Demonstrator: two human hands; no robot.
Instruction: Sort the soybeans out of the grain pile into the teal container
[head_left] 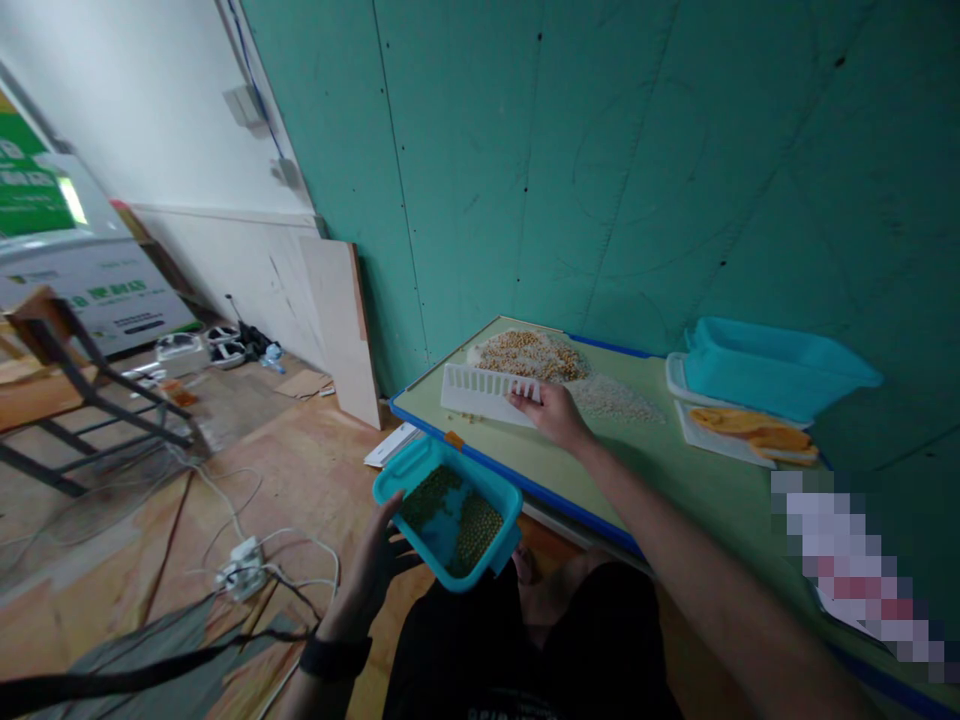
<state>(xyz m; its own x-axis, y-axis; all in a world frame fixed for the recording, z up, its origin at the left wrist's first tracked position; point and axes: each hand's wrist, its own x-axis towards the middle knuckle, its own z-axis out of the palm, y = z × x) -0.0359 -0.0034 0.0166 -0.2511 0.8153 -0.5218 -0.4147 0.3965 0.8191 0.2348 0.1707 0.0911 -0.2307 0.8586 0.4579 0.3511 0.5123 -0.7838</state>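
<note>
The right hand (556,412) is closed on the right end of a white slotted piece (489,402), thumb and fingers clamped around its edge. The piece stands slanted on the green tabletop (622,465), its length running leftward from the grip. Just beyond it lies a mound of yellow grains (525,352) mixed with whitish ones; immediately right of the fingertips spreads a patch of white grains (619,400). A few loose yellow grains sit on the near side of the piece's left end.

Nearer the body and left of that grip, the left hand (379,552) holds a turquoise container (448,528) by its left side, thumb at the rim and the other fingers slightly spread along the wall. Inside are two heaps of green beans (480,528), with bare bottom between.

Well right of the right hand stand a blue bin (772,365) and, in front of it, an orange cloth item (750,430).
</note>
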